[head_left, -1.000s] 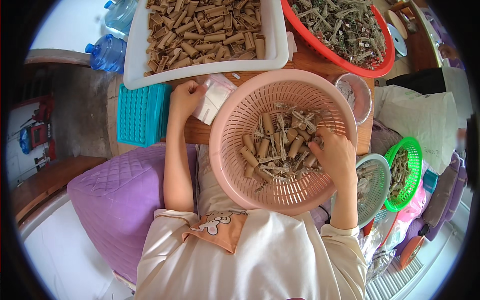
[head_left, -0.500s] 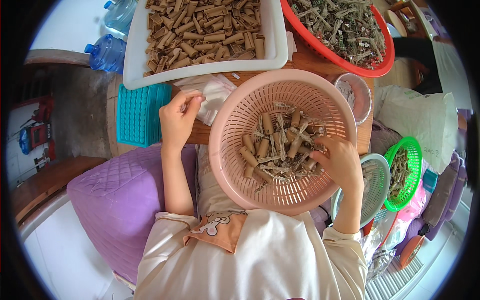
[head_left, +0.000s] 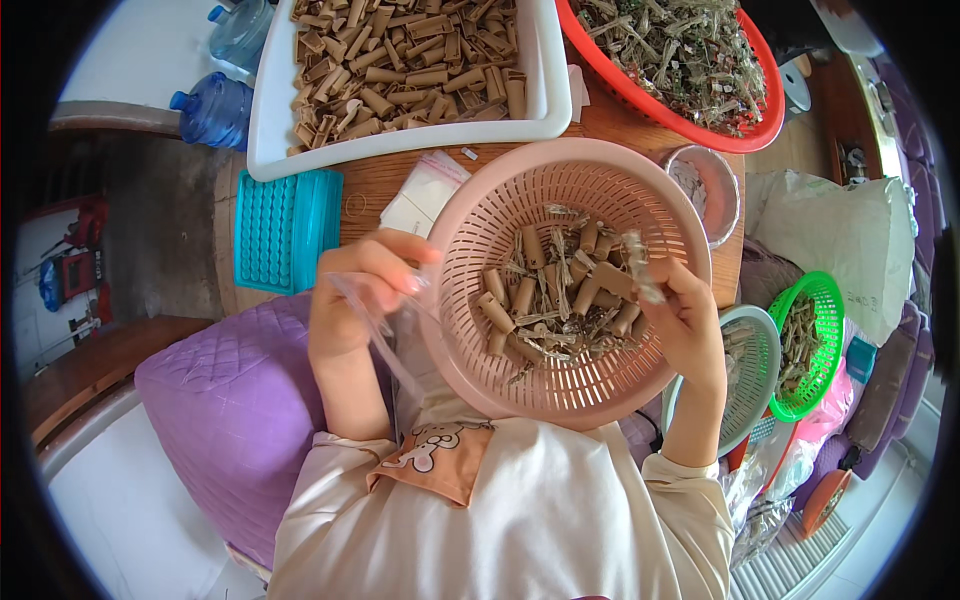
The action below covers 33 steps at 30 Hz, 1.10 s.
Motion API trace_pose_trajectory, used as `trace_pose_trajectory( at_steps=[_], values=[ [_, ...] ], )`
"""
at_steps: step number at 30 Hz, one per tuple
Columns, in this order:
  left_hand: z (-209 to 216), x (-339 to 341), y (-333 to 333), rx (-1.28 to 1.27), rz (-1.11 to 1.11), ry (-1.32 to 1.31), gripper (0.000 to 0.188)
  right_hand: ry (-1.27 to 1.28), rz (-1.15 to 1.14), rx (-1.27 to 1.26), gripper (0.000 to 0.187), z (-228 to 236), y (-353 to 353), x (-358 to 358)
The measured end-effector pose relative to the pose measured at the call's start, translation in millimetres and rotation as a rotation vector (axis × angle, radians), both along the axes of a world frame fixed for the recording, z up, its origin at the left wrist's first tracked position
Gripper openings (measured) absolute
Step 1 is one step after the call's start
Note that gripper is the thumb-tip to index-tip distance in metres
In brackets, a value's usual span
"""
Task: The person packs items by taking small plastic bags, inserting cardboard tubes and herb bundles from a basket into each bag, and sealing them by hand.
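Note:
My left hand [head_left: 362,290] is closed on a clear plastic bag [head_left: 375,320], which hangs down beside the basket's left rim. Over the right side of a pink slotted basket [head_left: 455,250], my right hand [head_left: 688,315] pinches a small bundle of thin pale wires [head_left: 638,262]. A brown cardboard tube [head_left: 612,281] shows right beside that bundle; whether it is attached I cannot tell. Several more brown tubes [head_left: 533,246] and tangled wire bundles lie in the basket. More flat clear bags [head_left: 425,195] are stacked on the table, left of the basket.
At the back stand a white tray [head_left: 400,137] heaped with brown tubes and a red basket [head_left: 690,128] full of wire bundles. Teal trays [head_left: 270,235] are stacked at left. A small tub [head_left: 725,190], a green basket [head_left: 825,350] and a pale grey-green basket [head_left: 750,400] stand at right.
My left hand has taken a clear bag from the stack and come down and nearer with it. My right hand has lifted a wire bundle out of the pile.

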<state>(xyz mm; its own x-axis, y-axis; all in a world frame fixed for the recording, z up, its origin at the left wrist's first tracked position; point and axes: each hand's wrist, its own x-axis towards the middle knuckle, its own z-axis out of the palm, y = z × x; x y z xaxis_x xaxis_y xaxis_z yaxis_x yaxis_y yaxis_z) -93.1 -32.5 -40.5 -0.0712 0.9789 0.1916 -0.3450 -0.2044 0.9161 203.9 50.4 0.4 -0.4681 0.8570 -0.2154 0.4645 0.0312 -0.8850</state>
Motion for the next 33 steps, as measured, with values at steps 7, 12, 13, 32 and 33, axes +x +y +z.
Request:
trace_pose_trajectory(
  at_steps=[7,12,13,32,33],
  values=[
    [17,65,13,-0.365,-0.360,-0.226,0.021,0.811,0.064,-0.273,0.019,-2,-13,-14],
    [19,88,16,-0.179,-0.405,-0.423,0.020,0.805,-0.004,-0.222,0.016,-3,-17,-18],
    [19,85,18,-0.071,-0.366,-0.333,0.020,0.742,-0.009,-0.171,0.015,-2,-18,-22],
    [25,71,23,0.203,-0.117,0.167,0.009,0.801,-0.229,-0.536,0.036,1,-17,-26],
    [24,72,24,0.204,-0.118,0.167,0.009,0.701,-0.229,-0.460,0.027,0,-17,-27]
  ],
)
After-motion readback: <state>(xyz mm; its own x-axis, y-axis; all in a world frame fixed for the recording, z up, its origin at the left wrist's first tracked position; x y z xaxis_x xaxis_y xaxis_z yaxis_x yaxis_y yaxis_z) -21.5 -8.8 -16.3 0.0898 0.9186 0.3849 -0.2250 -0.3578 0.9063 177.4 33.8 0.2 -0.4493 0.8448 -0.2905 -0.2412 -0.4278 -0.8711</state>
